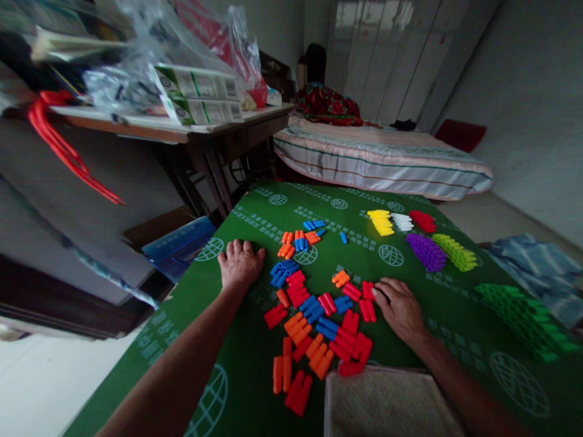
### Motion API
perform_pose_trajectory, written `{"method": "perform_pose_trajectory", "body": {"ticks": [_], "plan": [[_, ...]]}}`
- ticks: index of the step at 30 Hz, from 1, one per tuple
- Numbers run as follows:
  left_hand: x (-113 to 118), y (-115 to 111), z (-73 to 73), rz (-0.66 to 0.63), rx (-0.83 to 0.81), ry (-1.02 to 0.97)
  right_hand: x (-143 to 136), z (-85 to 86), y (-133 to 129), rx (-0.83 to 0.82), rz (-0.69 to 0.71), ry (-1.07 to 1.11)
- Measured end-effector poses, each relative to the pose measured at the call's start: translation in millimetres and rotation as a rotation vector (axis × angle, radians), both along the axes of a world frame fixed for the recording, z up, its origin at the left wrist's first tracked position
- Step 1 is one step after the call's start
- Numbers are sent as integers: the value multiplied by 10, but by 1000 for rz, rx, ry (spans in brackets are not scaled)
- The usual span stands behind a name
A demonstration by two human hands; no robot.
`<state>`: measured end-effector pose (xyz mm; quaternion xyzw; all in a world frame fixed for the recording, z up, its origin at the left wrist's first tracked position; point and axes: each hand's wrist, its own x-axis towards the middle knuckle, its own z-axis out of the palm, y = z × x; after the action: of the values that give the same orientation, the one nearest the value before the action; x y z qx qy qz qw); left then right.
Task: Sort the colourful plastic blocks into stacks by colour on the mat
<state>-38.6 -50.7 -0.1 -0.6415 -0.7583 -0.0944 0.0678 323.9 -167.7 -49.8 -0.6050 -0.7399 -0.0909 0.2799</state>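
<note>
My left hand [240,264] rests palm down on the green tabletop [255,212], left of the pile, with its fingers a little bent and nothing visible in it. My right hand [401,306] reaches in from the other side, its thumb and finger closed at the edge of a red plastic tube piece [368,290]. Between my hands lie loose joined-tube building pieces: red ones [298,393], orange ones [297,328] and blue ones [312,308]. A smaller blue and orange group [300,241] lies farther back.
Assembled blocks stand on the right: yellow [381,223], white [402,221], red [422,221], purple [426,252], lime [455,251] and green [528,318]. A beige padded seat or mat [392,403] is at the near edge. Beyond are a cluttered desk [191,135] and a bed [382,152].
</note>
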Motion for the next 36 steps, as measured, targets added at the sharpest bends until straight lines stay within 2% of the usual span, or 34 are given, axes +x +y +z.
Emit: {"method": "perform_pose_trajectory", "body": {"ticks": [36], "plan": [[3, 21, 33, -4, -22, -38, -39, 26, -8, -4, -28, -71]]}}
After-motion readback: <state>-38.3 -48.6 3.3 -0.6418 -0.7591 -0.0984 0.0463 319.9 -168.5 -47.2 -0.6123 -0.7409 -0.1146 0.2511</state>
